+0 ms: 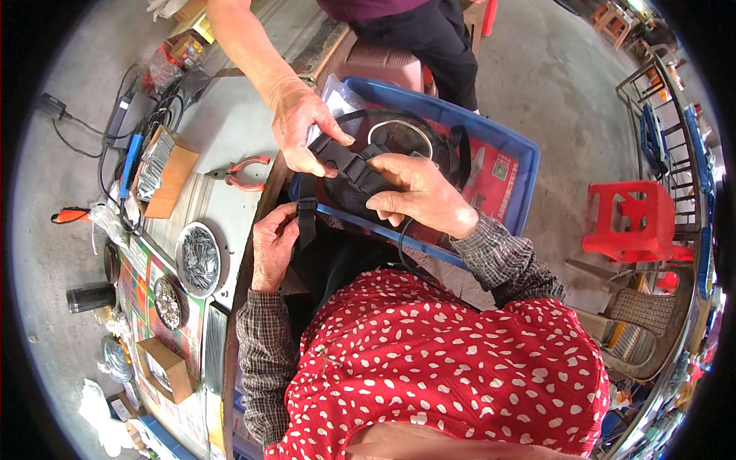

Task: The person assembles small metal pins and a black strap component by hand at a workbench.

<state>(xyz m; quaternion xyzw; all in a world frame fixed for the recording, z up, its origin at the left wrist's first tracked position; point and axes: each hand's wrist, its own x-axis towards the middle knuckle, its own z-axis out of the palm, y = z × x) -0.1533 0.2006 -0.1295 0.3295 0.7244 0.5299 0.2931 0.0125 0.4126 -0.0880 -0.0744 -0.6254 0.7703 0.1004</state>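
My right hand (422,192) is closed on a black side-release buckle (354,170) sewn to a black mesh piece (395,126), which has a pale ring on it. Another person's hand (301,126) reaches in from the top and pinches the other end of that buckle. Lower and to the left, my left hand (274,244) grips a black webbing strap (307,222) with a small black fitting at its top. Beneath the mesh piece stands a blue plastic crate (502,134), with a red printed sheet (498,172) inside it.
On the workbench at left lie orange-handled pliers (247,173), a cardboard box (170,175) of metal strips, a bowl of metal parts (201,259) and a smaller dish (167,301). Cables tangle near the bench's far edge. A red stool (632,222) and a chair (644,314) are at right.
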